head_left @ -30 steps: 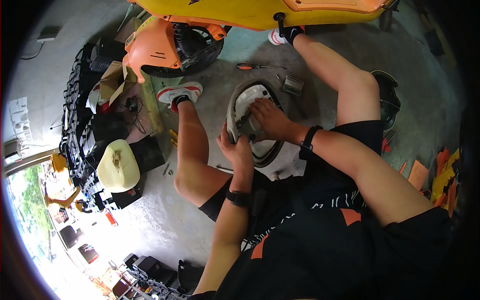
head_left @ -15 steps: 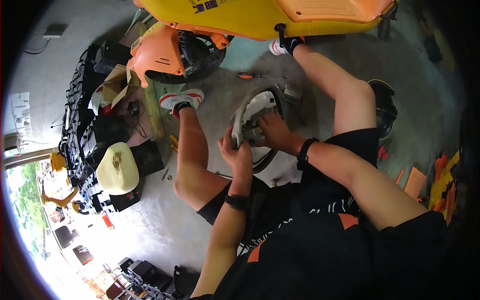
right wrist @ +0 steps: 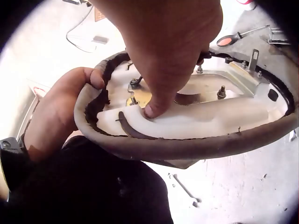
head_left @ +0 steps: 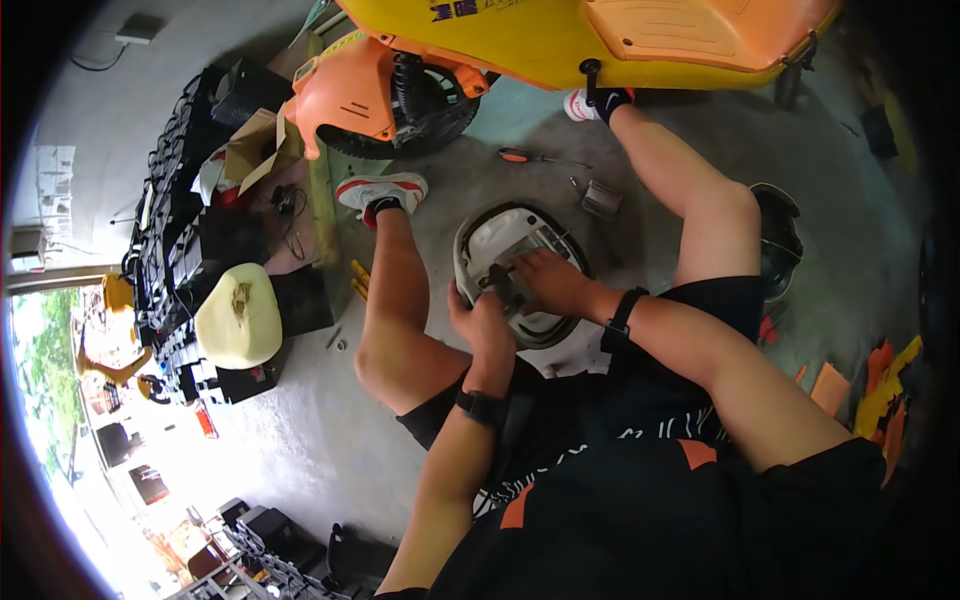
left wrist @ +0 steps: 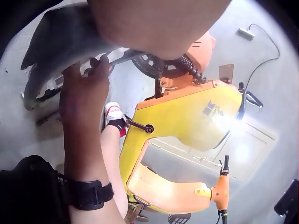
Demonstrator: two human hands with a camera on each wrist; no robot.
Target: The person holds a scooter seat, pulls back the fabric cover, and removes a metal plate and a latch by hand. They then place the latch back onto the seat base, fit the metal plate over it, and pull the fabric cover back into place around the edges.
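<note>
An upside-down scooter seat (head_left: 487, 242) lies between the person's bent legs, its white plastic base (right wrist: 224, 112) facing up and a grey cover (right wrist: 187, 148) wrapped over its rim. The left hand (head_left: 485, 325) grips the near left edge, thumb (right wrist: 96, 79) over the rim and fingers out of sight beneath. Reaching into the hollow, the right hand (head_left: 555, 283) sets its thumb (right wrist: 150, 111) against the white base; its fingers stretch toward the far side, partly hidden in the right wrist view. A bolt (right wrist: 221, 92) and a metal bracket (right wrist: 253, 60) stand up from the base.
Beyond the seat lie a screwdriver (head_left: 515, 156) and a small metal box (head_left: 601, 199). A wrench (right wrist: 186, 190) is on the floor. A yellow and orange scooter (head_left: 540, 50) stands ahead. A cream foam pad (head_left: 238, 317) sits at left, a dark helmet-like shell (head_left: 778, 240) at right.
The seat, tilted up on edge half a second ago, now leans back flatter with its underside more exposed. The right hand has moved from the far part toward the middle. The left keeps its edge grip.
</note>
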